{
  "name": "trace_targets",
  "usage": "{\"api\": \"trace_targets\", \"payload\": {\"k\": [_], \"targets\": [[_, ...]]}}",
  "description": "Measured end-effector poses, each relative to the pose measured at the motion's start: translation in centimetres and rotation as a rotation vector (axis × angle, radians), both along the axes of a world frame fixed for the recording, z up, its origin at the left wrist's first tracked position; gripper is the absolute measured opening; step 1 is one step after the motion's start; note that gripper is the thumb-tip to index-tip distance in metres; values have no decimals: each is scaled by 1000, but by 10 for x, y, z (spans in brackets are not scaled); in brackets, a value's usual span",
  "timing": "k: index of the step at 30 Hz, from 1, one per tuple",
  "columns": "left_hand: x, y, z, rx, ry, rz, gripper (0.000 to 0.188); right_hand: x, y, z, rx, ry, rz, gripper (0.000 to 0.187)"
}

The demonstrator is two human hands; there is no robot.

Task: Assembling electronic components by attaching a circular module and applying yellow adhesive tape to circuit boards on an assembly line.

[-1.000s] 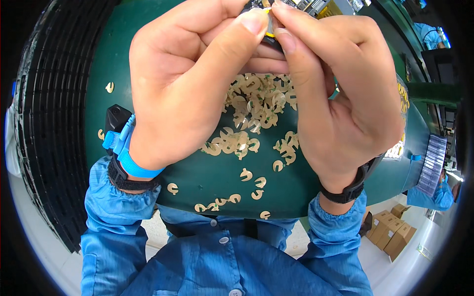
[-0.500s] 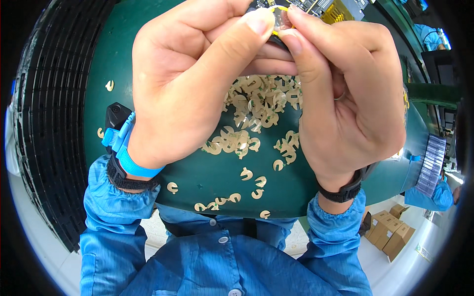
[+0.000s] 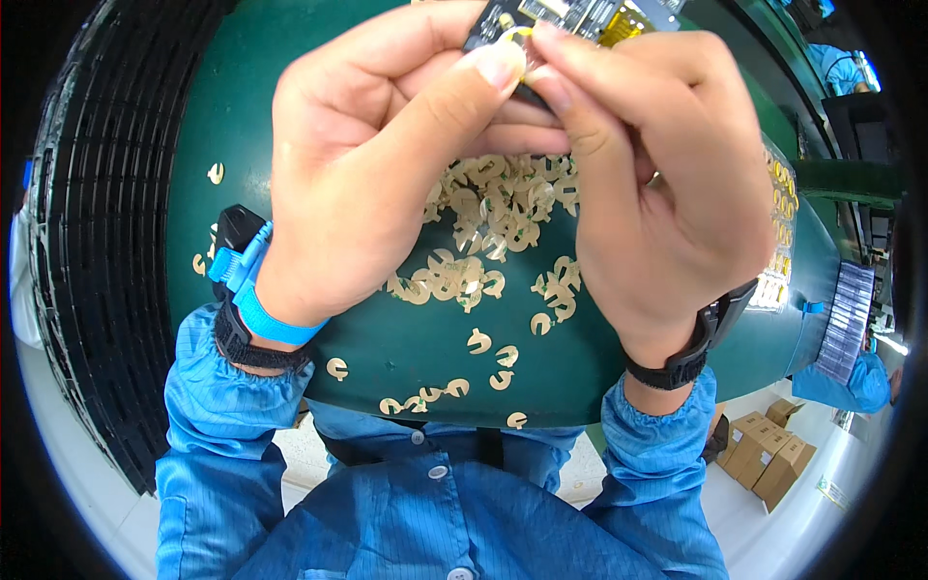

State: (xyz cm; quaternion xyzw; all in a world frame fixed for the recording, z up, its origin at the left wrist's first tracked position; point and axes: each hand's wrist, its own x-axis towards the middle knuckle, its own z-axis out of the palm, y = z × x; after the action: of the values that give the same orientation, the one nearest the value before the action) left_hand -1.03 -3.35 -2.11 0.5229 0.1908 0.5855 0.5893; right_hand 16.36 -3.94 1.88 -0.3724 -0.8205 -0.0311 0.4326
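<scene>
Holding a dark circuit board (image 3: 578, 14), the left hand (image 3: 358, 174) has its grip clamped; the right hand's (image 3: 672, 174) grip pinches a yellow-edged clear piece (image 3: 520, 32).

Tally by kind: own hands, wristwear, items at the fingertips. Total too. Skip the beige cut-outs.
Hands: 2 (left hand, right hand)
Circuit board: 1
Yellow-edged piece, partly hidden by fingers: 1
Blue wrist strap: 1
Black wristbands: 2
Total: 7
</scene>
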Motion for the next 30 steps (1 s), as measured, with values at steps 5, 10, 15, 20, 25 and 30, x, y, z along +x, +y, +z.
{"api": "trace_targets", "payload": {"k": [5, 10, 15, 20, 25, 30], "targets": [[0, 0, 18, -192, 89, -2, 31, 8, 8, -15, 32, 204, 135, 26], [0, 1, 10, -192, -92, -93, 29, 6, 8, -13, 66, 200, 126, 27], [-2, 2, 19, -150, 116, 6, 29, 4, 5, -14, 51, 205, 117, 28], [-3, 1, 19, -161, 70, 4, 30, 3, 3, -12, 46, 206, 122, 29], [-2, 0, 18, -173, 44, 12, 31, 5, 6, -13, 88, 188, 142, 30], [-3, 0, 17, -175, 30, 9, 32, 3, 7, -13, 79, 203, 159, 30]]}}
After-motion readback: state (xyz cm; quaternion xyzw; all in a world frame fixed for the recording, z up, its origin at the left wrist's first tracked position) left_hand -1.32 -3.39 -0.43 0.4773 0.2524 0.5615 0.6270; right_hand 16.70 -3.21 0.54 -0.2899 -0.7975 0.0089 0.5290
